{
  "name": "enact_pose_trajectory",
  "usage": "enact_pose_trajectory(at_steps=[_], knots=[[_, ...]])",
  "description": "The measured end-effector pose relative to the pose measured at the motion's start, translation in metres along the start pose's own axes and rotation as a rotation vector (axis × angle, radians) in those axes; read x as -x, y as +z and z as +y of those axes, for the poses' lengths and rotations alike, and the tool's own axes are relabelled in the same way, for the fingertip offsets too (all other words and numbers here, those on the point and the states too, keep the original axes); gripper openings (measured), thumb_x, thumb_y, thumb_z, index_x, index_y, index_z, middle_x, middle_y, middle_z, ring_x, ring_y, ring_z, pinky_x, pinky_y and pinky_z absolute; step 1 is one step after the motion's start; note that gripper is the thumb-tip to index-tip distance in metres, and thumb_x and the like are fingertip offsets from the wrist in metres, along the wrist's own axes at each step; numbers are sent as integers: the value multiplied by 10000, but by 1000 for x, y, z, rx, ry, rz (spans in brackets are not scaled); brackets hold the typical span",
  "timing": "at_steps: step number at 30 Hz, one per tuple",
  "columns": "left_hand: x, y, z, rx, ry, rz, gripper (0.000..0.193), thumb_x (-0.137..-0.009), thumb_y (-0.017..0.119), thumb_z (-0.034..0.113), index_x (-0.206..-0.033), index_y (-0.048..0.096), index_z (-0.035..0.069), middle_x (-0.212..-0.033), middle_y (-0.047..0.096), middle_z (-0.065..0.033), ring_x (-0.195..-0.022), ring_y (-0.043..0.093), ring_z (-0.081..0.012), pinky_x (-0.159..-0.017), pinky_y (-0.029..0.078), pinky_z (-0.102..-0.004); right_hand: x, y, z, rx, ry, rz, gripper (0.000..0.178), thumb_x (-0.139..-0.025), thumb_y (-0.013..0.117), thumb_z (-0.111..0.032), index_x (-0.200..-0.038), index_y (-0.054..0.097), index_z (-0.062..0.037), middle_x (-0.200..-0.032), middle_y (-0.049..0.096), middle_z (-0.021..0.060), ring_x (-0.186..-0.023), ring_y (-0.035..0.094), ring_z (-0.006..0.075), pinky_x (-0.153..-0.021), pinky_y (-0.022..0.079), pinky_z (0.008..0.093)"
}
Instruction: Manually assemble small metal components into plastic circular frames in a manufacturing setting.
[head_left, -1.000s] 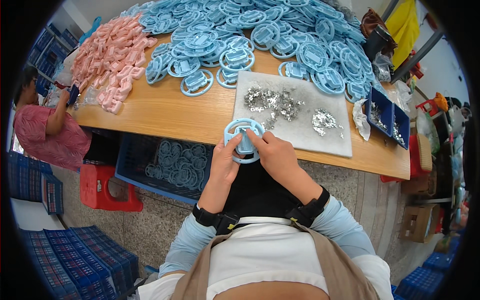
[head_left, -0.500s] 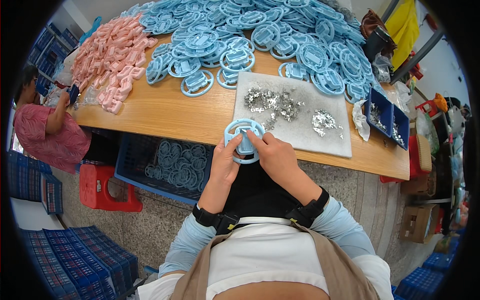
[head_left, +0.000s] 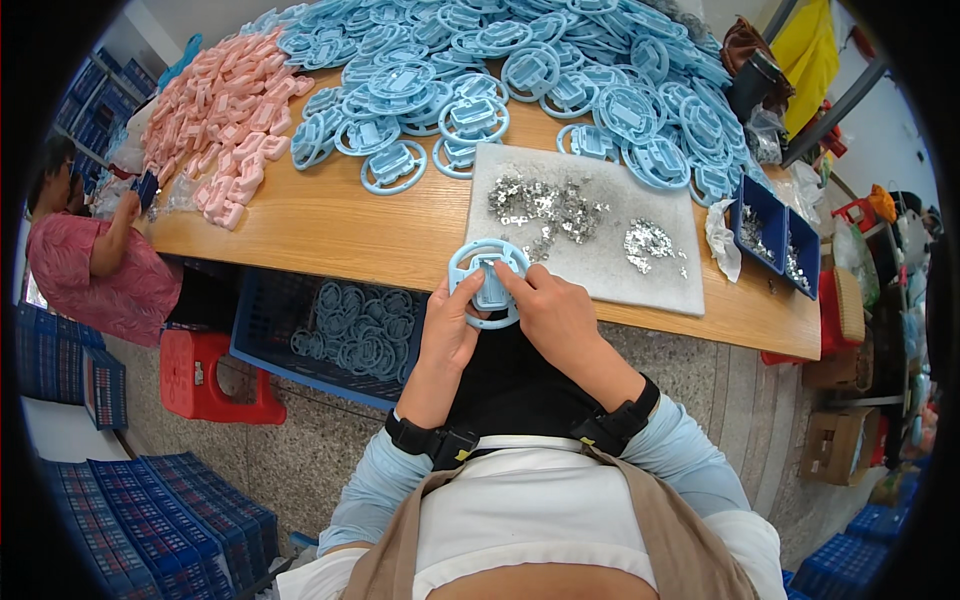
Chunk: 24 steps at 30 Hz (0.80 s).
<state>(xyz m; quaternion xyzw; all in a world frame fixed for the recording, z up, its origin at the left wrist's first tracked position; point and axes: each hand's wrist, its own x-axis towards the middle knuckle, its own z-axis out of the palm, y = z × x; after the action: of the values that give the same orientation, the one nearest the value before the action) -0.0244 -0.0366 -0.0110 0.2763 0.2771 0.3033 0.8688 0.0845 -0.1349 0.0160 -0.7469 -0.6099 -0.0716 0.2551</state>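
A light-blue plastic toy steering wheel (head_left: 491,290) is held over the table's front edge. My left hand (head_left: 447,325) grips its left side, with the thumb on the middle part. From the right, my right hand (head_left: 550,311) is closed against the wheel, its index finger pressing on the middle part. Any small piece under that fingertip is hidden. Just beyond my hands, small silvery metal clips (head_left: 545,208) lie heaped on a white pad (head_left: 620,288), and a smaller heap of metal pieces (head_left: 648,242) lies at its right.
Many more blue wheels (head_left: 400,85) are piled at the back, with pink plastic parts (head_left: 225,125) to their left. Blue bins (head_left: 783,250) of metal pieces stand at right. A blue crate (head_left: 300,365) and red stool (head_left: 215,378) are below left; a co-worker (head_left: 105,250) sits at far left.
My hands and the blue wheel have hardly moved; the fingers stay on its middle. At far left, the co-worker's head and hand have shifted slightly.
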Motion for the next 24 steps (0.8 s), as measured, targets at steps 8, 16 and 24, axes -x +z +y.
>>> enact_pose_trajectory(at_steps=[8, 16, 24], knots=[[1, 2, 1, -15, 1, -1, 274, -839, 611, 107, -1094, 528, 53, -941, 602, -27, -825, 592, -111, -686, 486, -259, -1, -3, -4, 41, 17, -34, 475, -681, 598, -15, -1138, 565, -141, -756, 531, 50, -653, 603, 204, -528, 485, 319], [1, 4, 1, -11, 15, 9, 275, -841, 605, 97, -1099, 527, 45, -943, 603, -32, -819, 596, -113, -667, 491, -244, -4, -5, -12, 162, 14, -93, 446, -701, 586, -62, -1143, 561, -114, -794, 558, 50, -670, 612, 200, -532, 490, 310], [3, 3, -3, -156, 64, 27, 277, -838, 611, 122, -1091, 531, 43, -912, 591, -18, -754, 564, -80, -615, 449, -219, -8, -7, -20, 252, -41, -141, 420, -710, 591, -112, -1120, 554, -29, -799, 568, 64, -626, 608, 200, -517, 491, 288]])
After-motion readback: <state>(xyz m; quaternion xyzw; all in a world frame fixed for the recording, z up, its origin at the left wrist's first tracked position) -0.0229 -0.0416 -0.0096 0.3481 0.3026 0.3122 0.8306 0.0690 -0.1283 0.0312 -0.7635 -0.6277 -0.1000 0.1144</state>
